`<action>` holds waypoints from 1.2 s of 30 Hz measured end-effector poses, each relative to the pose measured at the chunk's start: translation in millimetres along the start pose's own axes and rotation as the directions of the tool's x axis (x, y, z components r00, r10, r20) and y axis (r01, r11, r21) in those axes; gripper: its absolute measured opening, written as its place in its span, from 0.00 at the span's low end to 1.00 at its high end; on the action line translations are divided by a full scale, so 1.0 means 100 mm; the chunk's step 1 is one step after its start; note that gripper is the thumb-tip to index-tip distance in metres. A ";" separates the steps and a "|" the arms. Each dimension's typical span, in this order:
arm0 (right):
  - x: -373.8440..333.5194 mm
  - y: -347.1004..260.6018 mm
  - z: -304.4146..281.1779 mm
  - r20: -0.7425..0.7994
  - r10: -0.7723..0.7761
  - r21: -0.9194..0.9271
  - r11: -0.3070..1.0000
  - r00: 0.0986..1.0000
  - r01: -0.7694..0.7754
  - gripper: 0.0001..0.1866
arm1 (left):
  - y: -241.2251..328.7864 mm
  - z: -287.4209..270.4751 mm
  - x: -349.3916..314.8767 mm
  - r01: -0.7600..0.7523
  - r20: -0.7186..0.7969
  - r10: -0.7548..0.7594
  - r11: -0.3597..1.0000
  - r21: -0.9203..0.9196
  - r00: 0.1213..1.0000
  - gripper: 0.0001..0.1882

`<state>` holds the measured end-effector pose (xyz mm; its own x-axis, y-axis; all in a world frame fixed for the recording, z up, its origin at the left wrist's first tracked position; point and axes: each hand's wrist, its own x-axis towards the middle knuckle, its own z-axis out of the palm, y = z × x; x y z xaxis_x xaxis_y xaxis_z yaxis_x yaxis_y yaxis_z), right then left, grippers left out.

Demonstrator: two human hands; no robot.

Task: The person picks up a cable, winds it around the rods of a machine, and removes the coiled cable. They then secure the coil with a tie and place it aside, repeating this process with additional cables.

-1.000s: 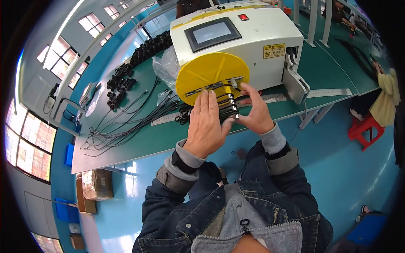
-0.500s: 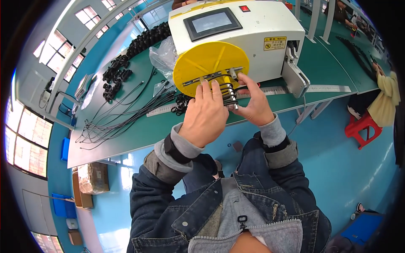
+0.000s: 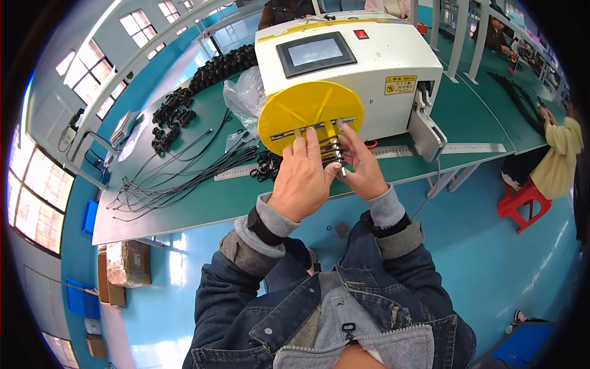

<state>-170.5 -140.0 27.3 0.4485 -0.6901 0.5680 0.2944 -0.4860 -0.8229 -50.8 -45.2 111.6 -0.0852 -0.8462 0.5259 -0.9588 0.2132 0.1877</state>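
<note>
A white winding machine (image 3: pixel 393 58) stands on the table in front of me, with a round yellow disc (image 3: pixel 286 114) on its near face. Metal pegs stick out from the disc's slotted bar, and a coil of black cable (image 3: pixel 332 151) is looped round them. My left hand (image 3: pixel 300 183) reaches over the coil from the left, fingers against the disc side and thumb by the metal peg's end (image 3: pixel 342 171). From the right, my right hand (image 3: pixel 364 169) is closed on the coil beside that peg. My fingers partly cover the coil.
Grey-black cables (image 3: pixel 190 175) spread over the green table (image 3: pixel 184 212) at left, with bundled black coils (image 3: pixel 224 66) behind. A clear plastic bag (image 3: pixel 243 92) lies by the disc. A steel ruler (image 3: pixel 473 148) runs along the front. At right a person in a yellow top (image 3: pixel 560 150) sits working.
My right hand has closed in on the coil, its fingers now nearer the peg. My left thumb has come to the peg's end. The view has shifted, so the machine appears lower.
</note>
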 end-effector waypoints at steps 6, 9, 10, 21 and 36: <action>-0.17 -0.20 0.35 -0.261 -0.081 -0.252 0.968 0.962 0.013 0.29 | -0.05 -0.01 0.04 -0.017 0.104 0.017 1.000 -0.006 0.994 0.13; -0.09 -0.22 0.32 -0.282 -0.122 -0.373 0.928 0.952 0.009 0.20 | -0.01 -0.08 0.12 -0.022 0.192 0.024 1.000 -0.013 0.981 0.11; -0.04 -0.21 0.30 -0.275 -0.131 -0.413 0.911 0.953 0.006 0.17 | -0.01 -0.10 0.14 -0.022 0.234 0.025 1.000 -0.016 0.972 0.11; -0.34 -0.30 0.37 -0.302 -0.064 -0.404 0.912 0.951 -0.066 0.13 | 0.26 -0.14 -0.15 -0.044 0.233 0.026 0.997 0.070 0.972 0.11; -0.81 0.05 0.46 -0.028 0.077 -0.349 0.934 0.997 -0.082 0.10 | -0.47 0.24 -0.64 0.612 0.717 0.179 0.408 -0.677 0.674 0.26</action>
<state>-166.3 -62.1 -23.3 0.4457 -0.7401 0.5035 -0.0559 -0.5844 -0.8095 -7.3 -12.9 49.7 -0.4234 -0.8820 -0.2070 -0.2603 -0.1005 0.9603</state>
